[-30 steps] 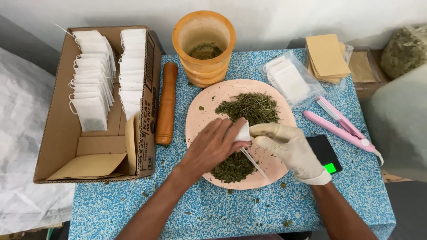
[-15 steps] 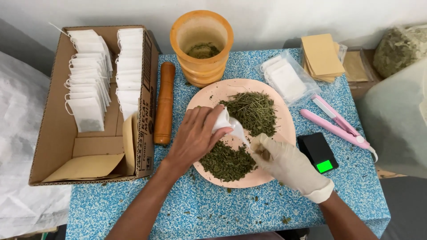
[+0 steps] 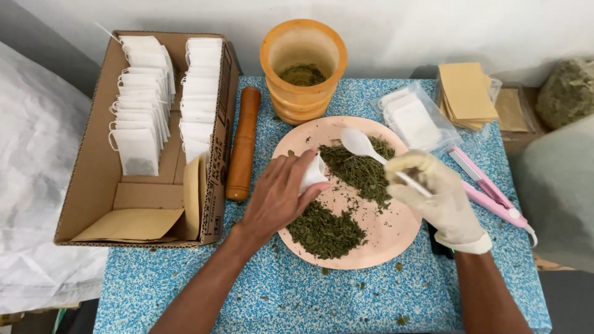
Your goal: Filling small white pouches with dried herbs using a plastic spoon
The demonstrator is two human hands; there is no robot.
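Observation:
My bare left hand is closed around a small white tea bag, held over the left part of a pink plate. My right hand, in a cream glove, grips a white plastic spoon whose bowl rests over the upper heap of dried green herbs. A second heap of herbs lies on the near side of the plate. The spoon's handle passes under my gloved fingers.
A cardboard box with rows of filled white tea bags stands left. Beside it lies a wooden pestle; an orange mortar stands behind the plate. A clear packet of empty bags, tan envelopes and a pink sealer lie right.
My right hand has lifted the spoon from the near heap and swung its bowl up to the far heap. My left hand stays at the plate's left with the tea bag.

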